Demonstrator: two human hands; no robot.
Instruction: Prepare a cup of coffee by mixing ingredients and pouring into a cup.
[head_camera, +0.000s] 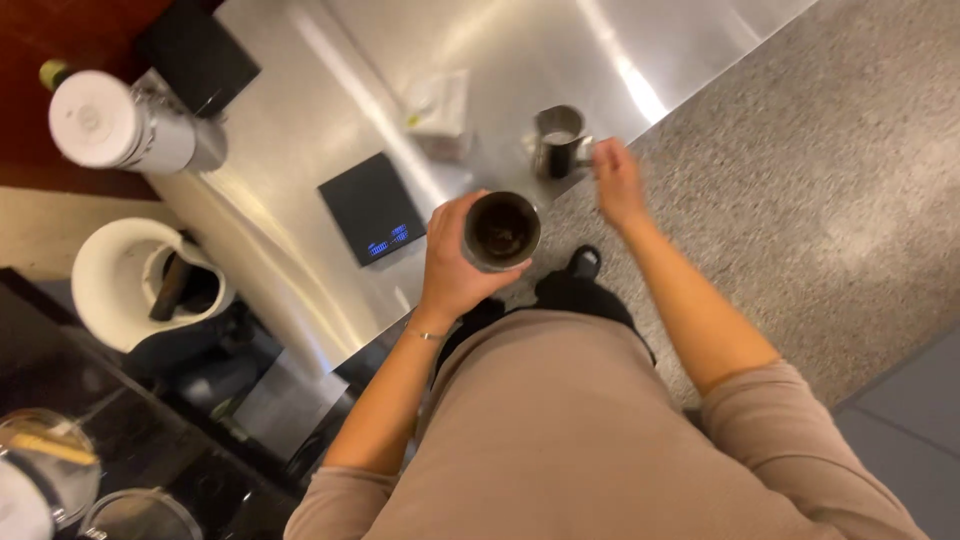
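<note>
Speckled grey flooring (800, 170) lay to the person's right, and a brushed steel table (300, 130) ran diagonally across the view ahead of them. Nearest the camera were the person's tan top and black shoes, seen straight down.

The left hand (452, 262) was clamped round the side of a dark cup (501, 231), fingers wrapped on its wall, holding it upright above the table's near edge. Its interior was dark; a brownish residue or liquid showed at the bottom, but which could not be told. The right hand (617, 183) was extended forward, blurred, its fingers loosely curled just beside the handle of a small steel pitcher (558, 141). Whether it touched the handle could not be determined; it gripped nothing that was visible. The pitcher stood upright on the table near the edge, with a pale content showing inside.

Judged from this, the cup was already in hand and the pitcher not yet lifted; nothing had been poured from it into the cup as far as could be seen.

Left of the cup, a flat black scale (371, 207) with a blue lit display sat on the table. Beyond it lay a folded pale cloth (438, 108). Farther left stood a white-lidded canister (110, 125) and, lower down, a white bin (140, 280) holding dark items.
</note>
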